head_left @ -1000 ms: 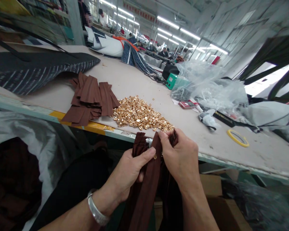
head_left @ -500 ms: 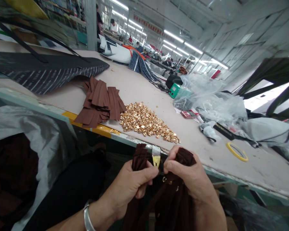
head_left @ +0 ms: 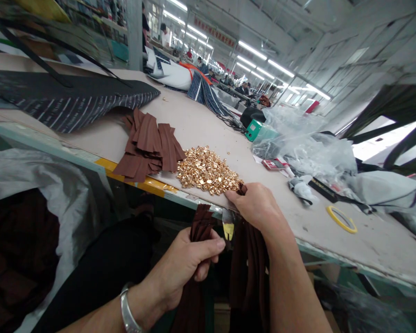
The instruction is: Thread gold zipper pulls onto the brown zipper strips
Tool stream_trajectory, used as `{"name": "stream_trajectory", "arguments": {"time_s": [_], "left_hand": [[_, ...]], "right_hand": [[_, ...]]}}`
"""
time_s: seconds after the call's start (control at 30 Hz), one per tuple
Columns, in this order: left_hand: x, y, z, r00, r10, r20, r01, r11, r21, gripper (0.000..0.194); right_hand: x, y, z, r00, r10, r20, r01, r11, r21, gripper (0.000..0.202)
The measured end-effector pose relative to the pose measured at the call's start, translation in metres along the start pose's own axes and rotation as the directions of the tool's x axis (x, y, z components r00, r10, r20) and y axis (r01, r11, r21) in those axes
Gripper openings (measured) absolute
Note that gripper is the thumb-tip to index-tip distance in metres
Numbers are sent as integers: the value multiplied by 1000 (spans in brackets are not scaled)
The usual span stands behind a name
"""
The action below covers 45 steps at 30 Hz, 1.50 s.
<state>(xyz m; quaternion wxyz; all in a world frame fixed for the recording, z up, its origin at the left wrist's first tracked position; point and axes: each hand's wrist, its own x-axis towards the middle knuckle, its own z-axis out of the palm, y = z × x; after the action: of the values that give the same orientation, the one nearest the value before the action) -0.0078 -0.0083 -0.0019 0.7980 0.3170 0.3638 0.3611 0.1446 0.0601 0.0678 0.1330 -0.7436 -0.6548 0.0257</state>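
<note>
My left hand is closed round a bunch of dark brown fabric strips, just below the table's front edge. My right hand reaches over that edge to the near right side of a pile of small gold metal pieces, fingertips touching it. More brown fabric strips hang down from the right palm; whether a gold piece is between the fingertips is hidden. Between the hands, a clear and yellow tag-like piece shows at the table edge. Left of the pile lies a stack of brown strips.
A dark bag panel with straps lies at the left. Rightward are a green box, crumpled clear plastic and a yellow tape roll. A white sack stands below the table at left. People work far back.
My right hand has moved forward and up from below the table edge to the gold pile, carrying its strips along. The left hand has stayed nearly in place.
</note>
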Motion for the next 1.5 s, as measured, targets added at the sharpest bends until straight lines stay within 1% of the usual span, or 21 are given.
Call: {"name": "stream_trajectory", "arguments": {"time_s": [0.1,0.17,0.23,0.3,0.37,0.43,0.5,0.53,0.6,0.7,0.8,0.93,1.0,1.07,1.13,1.2,1.27,1.33,1.43,1.5], "left_hand": [[0,-1,-1,1000,-6,-12,5,1000,-10,18],[0,-2,-1,1000,-15,-9,15,1000,-16,17],[0,-2,-1,1000,-20,0,20,1000,-16,17],[1,-4,-2,1000,-18,15,19,1000,-24,17],[1,-5,-2,1000,-11,23,13,999,-49,18],[2,-6,-3,1000,-7,23,9,997,-79,20],[1,-7,-4,1000,-7,15,8,994,-105,23],[1,-7,-4,1000,-7,9,8,993,-117,24],[0,-7,-5,1000,-11,2,11,990,-141,28],[-2,-5,-6,1000,-21,1,20,988,-152,31],[-3,-4,-7,1000,-25,8,26,989,-144,32],[-3,-2,-7,1000,-27,4,28,988,-153,31],[-4,-1,-7,1000,-29,10,30,985,-168,30],[-6,-1,-7,999,-39,37,46,980,-191,34],[-7,-1,-7,995,-60,80,76,975,-210,43],[-8,-1,-7,989,-84,121,109,971,-212,54],[-9,-2,-5,984,-105,143,132,972,-194,62],[-10,-5,-3,980,-116,160,139,980,-141,67],[-13,-8,1,981,-120,154,131,989,-66,68],[-14,-10,4,983,-129,134,139,987,-74,65]], "right_hand": [[-8,2,-5,1000,-19,3,19,1000,2,35],[-20,5,-8,1000,-18,-13,18,999,27,30],[-38,9,-10,1000,-18,-9,19,990,139,24],[-58,14,-7,1000,-15,25,5,937,348,22],[-77,18,-1,998,12,65,-48,812,581,20],[-91,22,8,990,41,138,-132,636,760,21],[-99,24,17,974,32,226,-214,469,857,28],[-101,25,21,965,13,263,-245,406,880,30],[-102,25,27,952,-26,307,-283,319,905,33],[-100,24,33,949,-24,314,-298,249,921,35],[-97,22,35,957,25,288,-286,230,930,36],[-94,19,37,972,31,233,-233,255,938,33],[-92,18,38,980,37,197,-199,293,935,30],[-92,20,39,985,58,161,-171,358,918,29],[-94,24,38,989,95,117,-146,424,894,29],[-100,28,36,987,130,89,-139,449,883,27],[-108,29,33,986,120,111,-153,436,887,24],[-116,24,30,983,70,169,-182,414,892,23],[-123,11,29,973,-2,233,-218,345,913,18],[-124,6,30,968,-32,248,-226,304,925,18]]}}
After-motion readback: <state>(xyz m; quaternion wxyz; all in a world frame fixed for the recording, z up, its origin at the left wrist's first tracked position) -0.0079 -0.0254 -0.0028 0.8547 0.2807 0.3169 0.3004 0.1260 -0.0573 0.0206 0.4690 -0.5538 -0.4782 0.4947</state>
